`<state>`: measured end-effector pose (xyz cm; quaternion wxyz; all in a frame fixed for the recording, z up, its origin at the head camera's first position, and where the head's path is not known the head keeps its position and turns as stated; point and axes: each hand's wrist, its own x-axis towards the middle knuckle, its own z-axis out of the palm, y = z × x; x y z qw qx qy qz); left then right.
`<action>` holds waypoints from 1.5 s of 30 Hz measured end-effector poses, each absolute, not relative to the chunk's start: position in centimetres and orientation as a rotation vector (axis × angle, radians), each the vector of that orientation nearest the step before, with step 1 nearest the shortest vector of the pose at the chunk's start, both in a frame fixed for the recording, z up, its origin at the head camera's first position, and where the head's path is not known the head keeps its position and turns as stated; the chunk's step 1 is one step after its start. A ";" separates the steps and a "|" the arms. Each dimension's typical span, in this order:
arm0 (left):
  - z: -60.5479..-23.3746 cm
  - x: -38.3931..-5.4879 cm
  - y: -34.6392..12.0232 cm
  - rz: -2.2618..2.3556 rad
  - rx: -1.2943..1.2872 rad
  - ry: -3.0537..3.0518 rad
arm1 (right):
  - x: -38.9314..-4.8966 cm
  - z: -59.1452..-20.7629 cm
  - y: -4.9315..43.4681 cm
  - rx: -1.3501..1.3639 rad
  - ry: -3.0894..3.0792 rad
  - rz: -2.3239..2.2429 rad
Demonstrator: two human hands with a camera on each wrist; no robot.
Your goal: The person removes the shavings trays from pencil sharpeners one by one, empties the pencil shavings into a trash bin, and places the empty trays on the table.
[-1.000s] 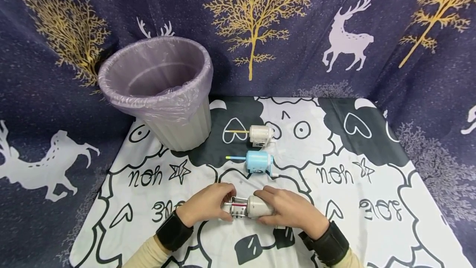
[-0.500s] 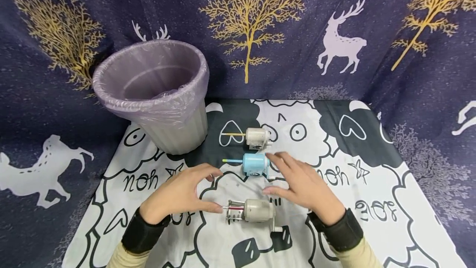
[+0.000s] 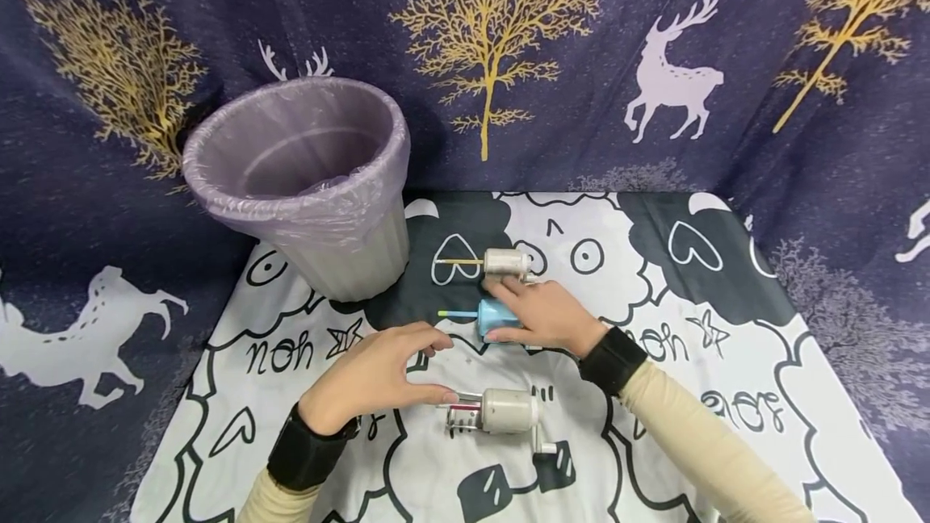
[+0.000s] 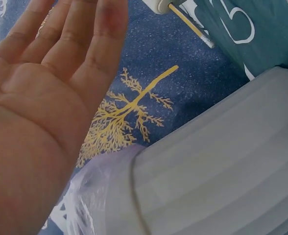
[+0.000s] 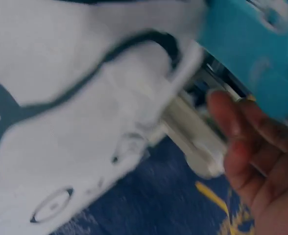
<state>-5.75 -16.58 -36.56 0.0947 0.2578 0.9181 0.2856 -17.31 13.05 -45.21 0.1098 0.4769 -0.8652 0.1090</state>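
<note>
My right hand [image 3: 548, 317] straddles the light-blue crank pencil sharpener [image 3: 490, 320], thumb on the near side and fingers on the far side. Whether the fingers touch it is unclear; the right wrist view is blurred, with the blue sharpener [image 5: 252, 49] beside the fingertips. A blue pencil [image 3: 458, 314] sticks out of it to the left. My left hand [image 3: 388, 374] hovers with spread fingers, its thumb tip beside the left end of a cream crank sharpener [image 3: 508, 412] with a red pencil in its frame. In the left wrist view the palm [image 4: 41, 112] holds nothing.
Behind the blue one stands another cream sharpener [image 3: 504, 262] with a yellow pencil [image 3: 461, 262]. A large bin [image 3: 363, 257] with a lilac liner [image 3: 327, 212] stands at the back left. A patterned cloth [image 3: 676, 394] covers the table, against a dark curtain [image 3: 581, 95].
Both hands have let go of the near cream sharpener, which stays in place. The right hand has moved back onto the blue sharpener; the left has drawn slightly left and opened.
</note>
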 end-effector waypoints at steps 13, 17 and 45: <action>-37.7 -6.9 -16.1 0.857 0.886 2.717 | -18.0 -48.0 12.5 1.486 -2.497 0.465; -38.4 -7.7 -16.0 0.880 0.881 2.699 | -17.9 -47.7 12.6 1.474 -2.524 0.479; -38.7 -9.3 -11.6 1.133 0.920 2.855 | -13.8 -39.6 14.6 1.370 -2.490 0.960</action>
